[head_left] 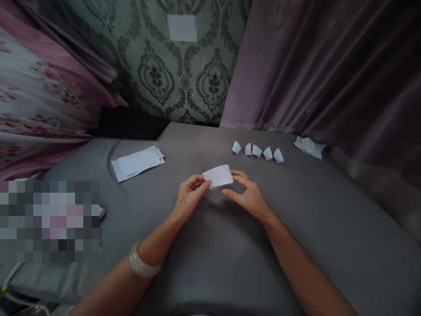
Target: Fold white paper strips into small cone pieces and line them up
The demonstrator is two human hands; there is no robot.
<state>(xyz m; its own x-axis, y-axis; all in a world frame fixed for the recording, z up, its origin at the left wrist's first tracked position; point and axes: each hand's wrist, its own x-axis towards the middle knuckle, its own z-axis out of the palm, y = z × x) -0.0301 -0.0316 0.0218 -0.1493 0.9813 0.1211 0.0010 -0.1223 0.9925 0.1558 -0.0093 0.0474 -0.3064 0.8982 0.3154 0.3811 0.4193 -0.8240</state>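
A small white sheet of paper [218, 176], seemingly folded, is held up over the grey cloth surface. My left hand [191, 193] pinches its left end between thumb and fingers; a pale bangle [144, 263] circles that wrist. At the right end, the fingers of my right hand [247, 192] reach behind the paper's edge, while its thumb stands apart from the paper. Beyond the right hand, several small folded paper pieces [257, 151] stand in a row. A stack of white paper strips [138, 163] lies to the left.
Crumpled paper scraps [309, 146] lie at the far right. A black cloth [129, 123] rests at the back left. Curtains [296, 66] hang on both sides of the patterned wall [184, 66]. A blurred-out patch covers the left; a pale cable [13, 275] runs below it.
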